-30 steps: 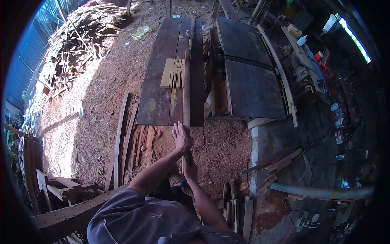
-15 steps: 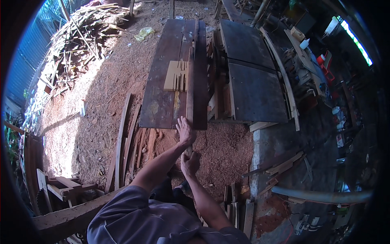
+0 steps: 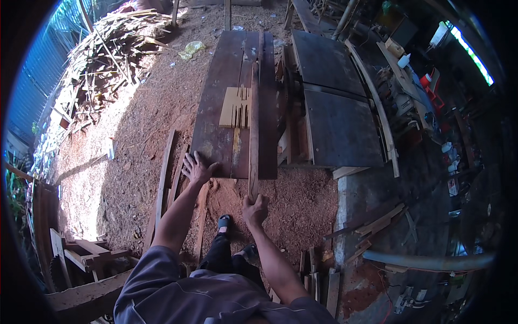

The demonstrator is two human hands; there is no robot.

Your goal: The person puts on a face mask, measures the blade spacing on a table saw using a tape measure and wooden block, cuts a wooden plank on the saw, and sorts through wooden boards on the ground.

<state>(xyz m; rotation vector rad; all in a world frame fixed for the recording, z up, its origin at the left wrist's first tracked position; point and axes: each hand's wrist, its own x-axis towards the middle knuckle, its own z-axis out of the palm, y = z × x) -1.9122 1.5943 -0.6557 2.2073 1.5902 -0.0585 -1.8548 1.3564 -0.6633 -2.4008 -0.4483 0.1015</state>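
Standing at the near end of a dark wooden saw counter [image 3: 216, 135], the person works with both bare hands. Right hand [image 3: 255, 209]: grip clamped around the near end of a long narrow wooden strip [image 3: 253, 124], fingers wrapped over its end just off the counter's near edge. Strip lies lengthwise on the counter, running away from the person toward the far end, set on edge as far as can be told, just right of a pale yellowish insert plate [image 3: 236, 107] with dark slots in it. Left hand [image 3: 197, 168]: fingers spread apart and flat, palm down, resting on the near left corner of the counter, holding nothing; it lies left of the strip, apart from it. Reddish sawdust [image 3: 302, 200] covers the ground below and around the counter. Loose thin offcut strips [image 3: 164, 178] lie on the ground left of the counter, beside the left forearm. Person's dark-shod feet [image 3: 224, 221] show under the hands, on the sawdust. To the right of the counter, two dark flat panels [image 3: 337, 129] lie side by side lengthwise on a second bench. Far upper left: heap of splintered wood scraps [image 3: 108, 48] in sunlight. Lower right: pale curved pipe [image 3: 426, 262] on the floor.
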